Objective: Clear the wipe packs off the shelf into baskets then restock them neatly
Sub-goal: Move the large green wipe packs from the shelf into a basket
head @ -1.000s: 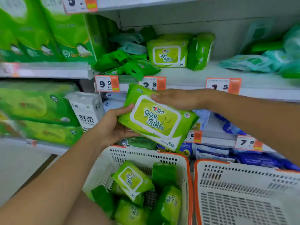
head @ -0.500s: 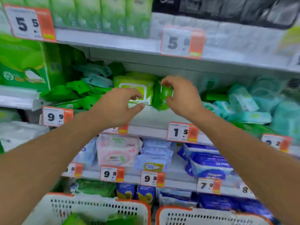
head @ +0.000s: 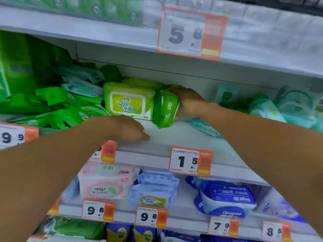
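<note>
On the middle shelf (head: pixel 183 137), the right hand (head: pixel 187 103) wraps around a green wipe pack (head: pixel 165 110) standing on its edge, fingers over the top and far side, thumb apparently low at the near end, though blur makes the exact finger placement hard to read. Touching this pack on its left is a larger lime-green wipe pack (head: pixel 128 103), face out, showing its white-framed label and resting on the shelf, with what looks like another of the same kind behind it. The left hand (head: pixel 130 128) is lower, in front of that lime-green pack, fingers loosely extended and relaxed over the shelf's front edge, holding nothing.

These packs look soft and pillowy: film wrappers over damp sheets, so moderately heavy for their size, squashy in the middle and a little slick on the outside. The rigid flip lid on the label face is the stiffest part. A grip across the short width, thumb on one broad face and fingers on the other, should keep a pack from sagging or sliding; pinching a crimped end seam would probably let it swing.

To the left lies a jumble of small dark-green sachets (head: pixel 57 105), and pale teal packs (head: pixel 283 109) sit at the right. No baskets are in view.
</note>
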